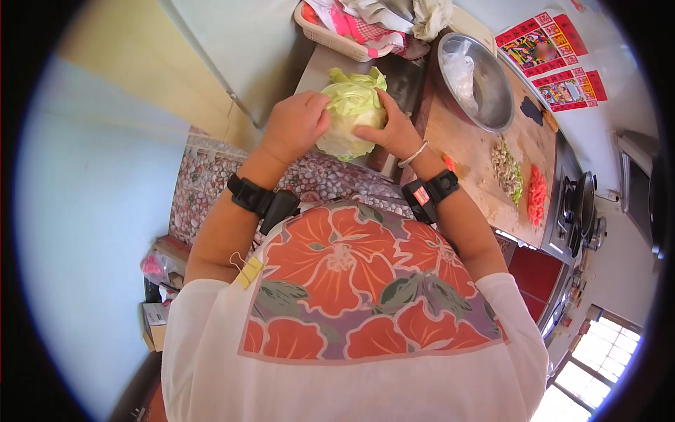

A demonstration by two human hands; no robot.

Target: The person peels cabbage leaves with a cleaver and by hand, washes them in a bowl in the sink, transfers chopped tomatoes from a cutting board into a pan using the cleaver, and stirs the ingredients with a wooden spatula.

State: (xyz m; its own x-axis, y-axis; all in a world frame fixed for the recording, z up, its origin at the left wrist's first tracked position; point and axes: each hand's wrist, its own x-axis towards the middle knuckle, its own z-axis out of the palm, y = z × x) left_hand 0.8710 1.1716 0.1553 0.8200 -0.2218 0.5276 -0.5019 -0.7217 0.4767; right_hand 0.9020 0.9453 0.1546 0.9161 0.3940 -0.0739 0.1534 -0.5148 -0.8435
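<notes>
A pale green cabbage (pixel 346 132) is between my two hands, above the edge of the counter by the sink. Its upper leaves are loose and ruffled, while the lower part is whiter and smooth. My left hand (pixel 299 121) is closed at the cabbage's left side with its fingers curled in; the fingertips are partly hidden. Around the right side wraps my right hand (pixel 398 132), thumb on the near face and a finger at the top edge.
Right of the sink (pixel 404 83), a wooden board (pixel 464 155) bears a metal bowl (pixel 493 91) with a plastic bag, chopped red pieces (pixel 536 195) and a chopped pale-and-green heap (pixel 505 169). A basket (pixel 330 39) of cloths stands behind. A stove (pixel 566 211) lies farther right.
</notes>
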